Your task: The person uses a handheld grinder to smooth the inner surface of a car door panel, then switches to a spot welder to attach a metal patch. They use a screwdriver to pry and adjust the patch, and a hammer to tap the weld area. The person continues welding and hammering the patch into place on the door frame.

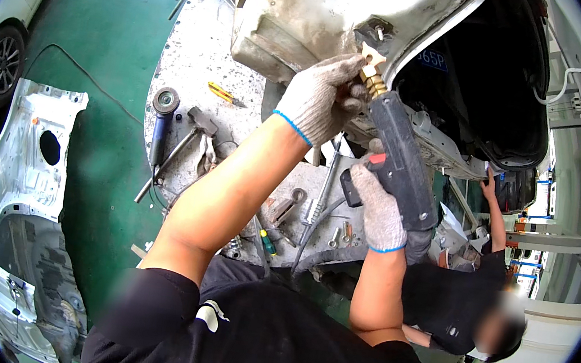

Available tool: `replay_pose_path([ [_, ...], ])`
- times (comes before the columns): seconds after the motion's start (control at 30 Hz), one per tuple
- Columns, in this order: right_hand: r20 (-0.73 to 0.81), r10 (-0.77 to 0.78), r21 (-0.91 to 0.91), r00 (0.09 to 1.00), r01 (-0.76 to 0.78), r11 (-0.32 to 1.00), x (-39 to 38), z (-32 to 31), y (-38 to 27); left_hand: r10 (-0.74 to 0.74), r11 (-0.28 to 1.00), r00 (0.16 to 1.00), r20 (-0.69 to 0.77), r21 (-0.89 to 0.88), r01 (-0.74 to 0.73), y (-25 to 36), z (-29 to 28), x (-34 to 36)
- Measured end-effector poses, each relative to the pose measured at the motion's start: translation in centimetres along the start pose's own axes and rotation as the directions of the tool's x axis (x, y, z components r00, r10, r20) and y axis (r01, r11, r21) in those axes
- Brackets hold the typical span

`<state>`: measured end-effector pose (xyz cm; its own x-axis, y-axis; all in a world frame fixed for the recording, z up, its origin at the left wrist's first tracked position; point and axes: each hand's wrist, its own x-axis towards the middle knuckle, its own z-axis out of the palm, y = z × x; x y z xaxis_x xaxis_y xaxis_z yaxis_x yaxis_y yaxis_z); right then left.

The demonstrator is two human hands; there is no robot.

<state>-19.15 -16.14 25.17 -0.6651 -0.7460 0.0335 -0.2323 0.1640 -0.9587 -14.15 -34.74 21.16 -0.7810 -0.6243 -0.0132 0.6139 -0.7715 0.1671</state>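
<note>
My right hand (379,210), in a grey-white knit glove, is wrapped around the grip of a black dent-puller welding gun (404,155) with a red trigger and a thick cable. Brass fittings at the gun's nose end in a forked brass tip (372,57). My left hand (321,95), gloved with a blue cuff, is closed at that tip, its thumb and fingers against the brass; some fingers are hidden behind. Just beyond the tip is a worn, pale car body panel (287,29) with a stud standing in a dark patch. Whether the tip touches the panel, I cannot tell.
On the scuffed workbench (191,46) lie an angle grinder (161,126), a hammer (200,123), a yellow utility knife (220,92) and a green screwdriver (268,242). A bare door panel (31,222) is at left. A co-worker (462,293) bends close on my right.
</note>
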Motion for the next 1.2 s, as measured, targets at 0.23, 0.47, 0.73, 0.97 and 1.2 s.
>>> replay_pose_path([
  [0.23, -0.024, 0.056, -0.02, 0.998, -0.057, 0.998, 2.0, 1.0, -1.3, -0.032, 0.994, 0.999, -0.027, -0.105, 0.029, 0.4, -1.0, 2.3],
  [0.47, 0.0, -0.008, -0.057, 1.0, 0.008, 0.998, 2.5, 0.3, -0.5, -0.058, 0.986, 0.996, -0.066, -0.16, 0.047, 0.8, -0.5, 2.3],
  [0.73, -0.037, 0.011, -0.145, 0.999, -0.016, 0.989, 2.3, 0.0, -1.5, -0.034, 0.993, 0.999, -0.001, -0.111, 0.034, 0.9, -1.3, 2.6],
  [0.97, -0.018, -0.11, -0.392, 0.994, 0.095, 0.915, 2.2, -0.5, -0.8, -0.048, 0.989, 0.999, 0.022, -0.137, 0.051, 1.0, -1.4, 2.4],
  [1.2, -0.064, -0.012, -0.166, 0.998, 0.001, 0.986, 1.9, 0.5, -0.7, -0.048, 0.994, 0.998, 0.037, -0.1, 0.051, 1.2, -1.7, 2.4],
])
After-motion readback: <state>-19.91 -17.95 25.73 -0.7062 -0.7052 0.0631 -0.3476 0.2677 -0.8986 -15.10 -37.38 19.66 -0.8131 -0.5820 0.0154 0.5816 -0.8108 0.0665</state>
